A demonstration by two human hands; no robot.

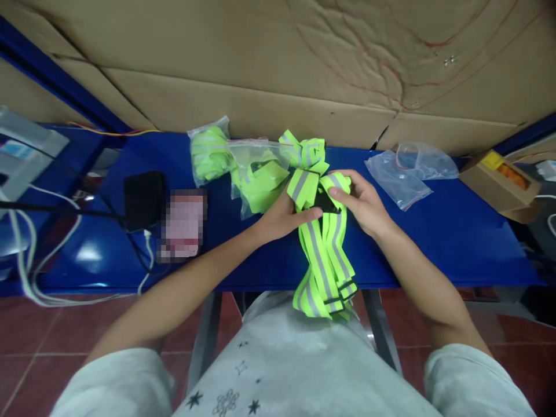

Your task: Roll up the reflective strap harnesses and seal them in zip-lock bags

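Observation:
A neon-yellow reflective vest [324,249] with grey stripes hangs as bunched straps over the front edge of the blue table. My left hand [286,214] closes on its left upper straps, thumb lying across them. On the other side my right hand [360,200] pinches the upper right part, thumb on top. A black patch shows between the two hands. Right behind them lies another folded neon strap bundle [310,152]. Two clear bags with neon straps inside, one round [211,152] and one flatter [263,179], sit left of it.
Empty clear plastic bags [410,168] lie at the back right, beside an open cardboard box [499,182]. On the left are a black box-shaped device [143,200], a blurred pink item [185,223] and white cables [32,272]. A cardboard wall [243,104] stands behind the blue table [456,231].

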